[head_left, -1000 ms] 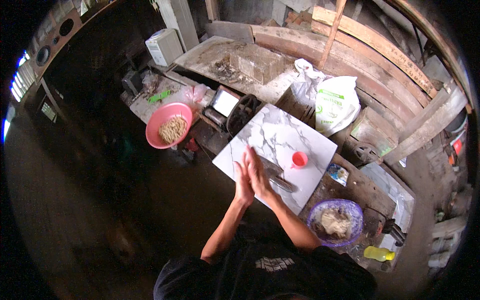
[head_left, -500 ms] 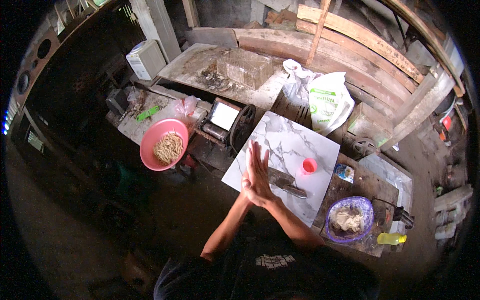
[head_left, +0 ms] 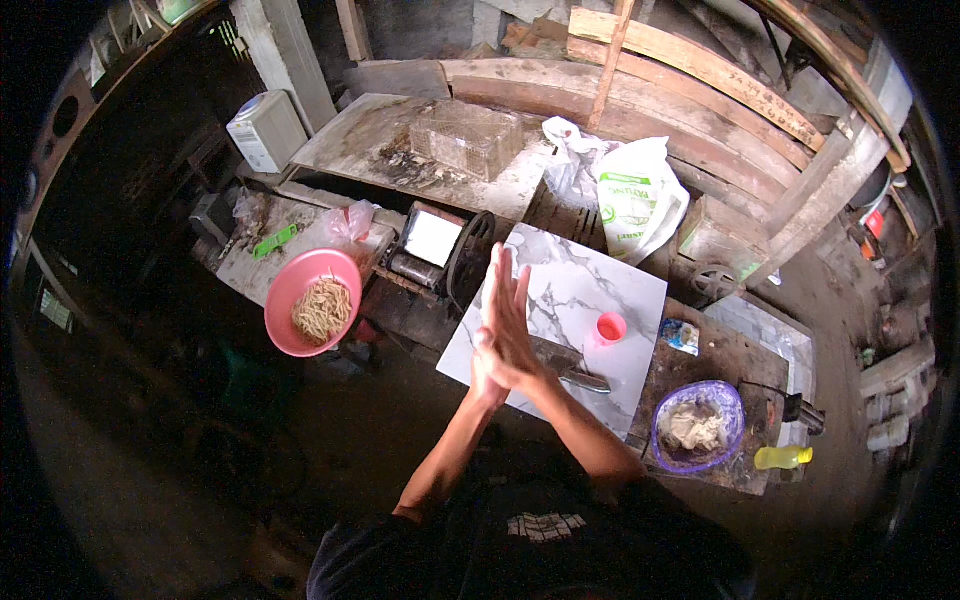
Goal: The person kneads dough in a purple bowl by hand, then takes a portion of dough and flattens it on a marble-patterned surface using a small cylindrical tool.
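Note:
My left hand (head_left: 485, 372) and my right hand (head_left: 517, 348) are pressed together palm to palm, fingers stretched out and pointing away from me. Nothing shows between them, though the touching palms are hidden. They are raised in front of a white marble-patterned board (head_left: 600, 280). A broad dark blade with a handle, like a cleaver (head_left: 586, 381), lies on that board, partly covered by my right hand. Farther right on it stands a small pink cup (head_left: 611, 328).
Left, a pink basin (head_left: 270, 318) holds pale dough strips, beside a roller machine (head_left: 425, 250) with a wheel. A purple basin (head_left: 742, 432) with dough sits right, near a yellow bottle (head_left: 783, 457). White sack (head_left: 640, 195), wire cage (head_left: 468, 140) and white container (head_left: 266, 132) stand farther back.
The hands have shifted slightly up and left, still together, and look turned more edge-on. The whole scene has moved a little left in view.

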`<state>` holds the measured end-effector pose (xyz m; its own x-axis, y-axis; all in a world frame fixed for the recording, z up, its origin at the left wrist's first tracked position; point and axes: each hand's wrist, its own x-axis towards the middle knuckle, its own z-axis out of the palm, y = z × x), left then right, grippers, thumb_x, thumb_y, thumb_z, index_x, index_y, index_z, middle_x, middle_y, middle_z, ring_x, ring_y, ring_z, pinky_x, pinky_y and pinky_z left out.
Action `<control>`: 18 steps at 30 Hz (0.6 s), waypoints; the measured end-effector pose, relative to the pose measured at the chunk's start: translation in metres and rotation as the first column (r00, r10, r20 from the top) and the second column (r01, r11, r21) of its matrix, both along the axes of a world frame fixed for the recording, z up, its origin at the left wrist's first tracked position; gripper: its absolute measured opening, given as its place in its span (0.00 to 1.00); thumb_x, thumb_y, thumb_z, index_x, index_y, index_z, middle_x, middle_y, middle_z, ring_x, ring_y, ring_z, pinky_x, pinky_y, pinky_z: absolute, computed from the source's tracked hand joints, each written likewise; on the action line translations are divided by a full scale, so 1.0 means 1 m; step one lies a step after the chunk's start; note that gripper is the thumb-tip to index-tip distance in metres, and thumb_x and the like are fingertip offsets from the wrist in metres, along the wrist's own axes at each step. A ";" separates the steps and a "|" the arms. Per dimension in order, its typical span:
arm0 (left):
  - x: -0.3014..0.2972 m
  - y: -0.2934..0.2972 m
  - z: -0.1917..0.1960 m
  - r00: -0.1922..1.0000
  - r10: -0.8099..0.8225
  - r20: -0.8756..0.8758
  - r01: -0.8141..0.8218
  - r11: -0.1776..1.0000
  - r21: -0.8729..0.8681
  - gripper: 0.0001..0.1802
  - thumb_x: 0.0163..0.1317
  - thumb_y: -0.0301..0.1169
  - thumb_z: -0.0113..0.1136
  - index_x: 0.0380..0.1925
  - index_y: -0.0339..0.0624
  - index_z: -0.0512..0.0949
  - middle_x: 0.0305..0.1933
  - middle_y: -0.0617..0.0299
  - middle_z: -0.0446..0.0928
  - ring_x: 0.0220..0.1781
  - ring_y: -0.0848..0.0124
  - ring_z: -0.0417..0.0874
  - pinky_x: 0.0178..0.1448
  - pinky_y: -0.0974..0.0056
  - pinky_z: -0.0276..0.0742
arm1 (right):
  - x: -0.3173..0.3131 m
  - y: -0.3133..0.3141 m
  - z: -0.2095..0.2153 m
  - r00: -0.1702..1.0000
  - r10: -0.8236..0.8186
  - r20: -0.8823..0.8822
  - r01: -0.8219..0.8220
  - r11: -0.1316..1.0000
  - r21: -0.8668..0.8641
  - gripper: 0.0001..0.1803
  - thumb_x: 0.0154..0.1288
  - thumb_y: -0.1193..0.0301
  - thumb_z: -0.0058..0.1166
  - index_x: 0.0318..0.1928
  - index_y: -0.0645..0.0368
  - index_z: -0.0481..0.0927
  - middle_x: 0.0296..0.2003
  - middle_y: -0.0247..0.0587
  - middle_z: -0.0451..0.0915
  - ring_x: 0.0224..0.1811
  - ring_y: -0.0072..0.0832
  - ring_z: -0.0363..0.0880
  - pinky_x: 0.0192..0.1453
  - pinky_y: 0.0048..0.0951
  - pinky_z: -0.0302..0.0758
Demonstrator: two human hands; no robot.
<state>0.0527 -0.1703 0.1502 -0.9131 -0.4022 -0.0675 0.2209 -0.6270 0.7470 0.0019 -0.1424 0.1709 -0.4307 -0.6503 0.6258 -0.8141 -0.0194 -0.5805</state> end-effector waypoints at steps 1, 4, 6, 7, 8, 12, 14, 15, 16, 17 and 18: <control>0.002 0.003 0.002 1.000 0.013 -0.006 -0.013 1.000 0.023 0.29 0.62 0.46 0.29 0.56 0.36 0.50 0.59 0.55 0.53 0.60 0.66 0.54 0.61 0.63 0.50 | -0.008 0.001 -0.001 0.999 -0.033 0.019 0.033 0.999 0.000 0.42 0.54 0.41 0.10 0.60 0.60 0.31 0.61 0.51 0.28 0.64 0.43 0.23 0.60 0.48 0.19; 0.002 0.006 -0.002 0.994 0.091 -0.057 -0.085 0.992 0.091 0.24 0.62 0.40 0.34 0.52 0.33 0.58 0.52 0.57 0.63 0.53 0.71 0.63 0.57 0.67 0.56 | -0.021 0.010 -0.019 0.984 -0.178 0.008 0.178 0.983 0.055 0.37 0.58 0.46 0.14 0.60 0.57 0.35 0.61 0.52 0.29 0.63 0.45 0.23 0.57 0.52 0.17; -0.002 0.001 -0.008 0.993 0.112 -0.023 -0.112 0.994 -0.006 0.19 0.61 0.37 0.38 0.47 0.34 0.65 0.45 0.59 0.69 0.46 0.75 0.69 0.51 0.70 0.63 | -0.021 0.012 -0.026 0.956 -0.292 -0.035 0.294 0.951 0.093 0.33 0.60 0.49 0.19 0.61 0.56 0.41 0.61 0.52 0.32 0.63 0.46 0.25 0.56 0.55 0.18; -0.002 -0.008 -0.013 0.999 0.043 0.031 -0.042 0.999 -0.027 0.15 0.61 0.33 0.41 0.40 0.34 0.71 0.36 0.64 0.73 0.35 0.79 0.72 0.40 0.74 0.68 | -0.018 0.012 -0.026 0.931 -0.358 -0.073 0.364 0.926 0.102 0.32 0.60 0.52 0.22 0.60 0.57 0.43 0.61 0.52 0.35 0.63 0.46 0.28 0.57 0.55 0.19; 0.001 -0.012 -0.020 0.996 0.046 0.083 -0.035 0.991 -0.130 0.13 0.60 0.34 0.42 0.36 0.35 0.72 0.31 0.65 0.73 0.30 0.81 0.71 0.34 0.75 0.67 | -0.015 0.013 -0.024 0.900 -0.421 -0.112 0.432 0.895 0.109 0.30 0.60 0.54 0.25 0.59 0.57 0.46 0.61 0.52 0.37 0.63 0.46 0.30 0.58 0.54 0.21; 0.002 -0.020 -0.041 0.990 0.013 0.139 0.012 0.984 -0.176 0.15 0.60 0.39 0.43 0.22 0.41 0.71 0.14 0.69 0.68 0.13 0.84 0.63 0.16 0.75 0.57 | -0.012 0.023 -0.007 0.900 -0.434 -0.049 0.436 0.899 0.041 0.22 0.59 0.66 0.36 0.54 0.60 0.59 0.57 0.50 0.52 0.61 0.42 0.46 0.61 0.49 0.36; 0.003 -0.023 -0.041 0.993 -0.009 0.119 0.007 1.000 0.018 0.19 0.59 0.44 0.40 0.17 0.43 0.69 0.09 0.71 0.62 0.09 0.84 0.57 0.12 0.75 0.50 | -0.013 0.030 -0.021 0.949 -0.303 0.090 0.305 0.952 -0.010 0.18 0.55 0.73 0.41 0.48 0.62 0.66 0.52 0.48 0.62 0.56 0.38 0.59 0.58 0.37 0.52; 0.004 -0.023 -0.038 0.995 0.018 0.100 -0.033 0.988 0.151 0.21 0.59 0.47 0.39 0.16 0.44 0.67 0.08 0.71 0.59 0.08 0.84 0.54 0.11 0.74 0.46 | -0.010 0.032 -0.021 0.967 -0.195 0.165 0.197 0.980 0.005 0.17 0.55 0.73 0.42 0.47 0.62 0.67 0.51 0.47 0.63 0.55 0.37 0.60 0.57 0.35 0.55; 0.005 -0.024 -0.037 0.995 0.047 0.085 -0.069 0.957 0.281 0.23 0.59 0.49 0.37 0.15 0.46 0.66 0.06 0.72 0.56 0.06 0.84 0.52 0.10 0.74 0.43 | -0.006 0.034 -0.020 0.967 -0.086 0.240 0.086 0.996 0.011 0.17 0.54 0.73 0.44 0.46 0.62 0.68 0.50 0.47 0.65 0.54 0.37 0.62 0.56 0.33 0.57; 0.006 -0.027 -0.037 0.977 0.030 0.213 -0.086 0.962 0.260 0.25 0.57 0.55 0.33 0.21 0.47 0.66 0.06 0.74 0.53 0.06 0.82 0.52 0.10 0.75 0.43 | 0.000 0.039 -0.018 0.971 -0.020 0.239 -0.002 0.996 0.090 0.18 0.54 0.70 0.46 0.46 0.61 0.68 0.47 0.48 0.67 0.51 0.38 0.64 0.53 0.33 0.61; 0.003 -0.027 -0.032 0.983 -0.020 0.183 -0.032 0.961 0.274 0.24 0.56 0.56 0.33 0.27 0.47 0.66 0.16 0.68 0.59 0.16 0.77 0.59 0.20 0.71 0.52 | 0.001 0.042 -0.024 0.970 0.039 0.238 -0.078 0.984 0.160 0.19 0.53 0.69 0.48 0.47 0.61 0.68 0.48 0.46 0.67 0.52 0.39 0.63 0.54 0.34 0.60</control>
<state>0.0560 -0.1969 0.1177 -0.8725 -0.3497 -0.3412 0.1014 -0.8127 0.5738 0.0027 -0.1001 0.1474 -0.5098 -0.7653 0.3930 -0.6560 0.0502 -0.7531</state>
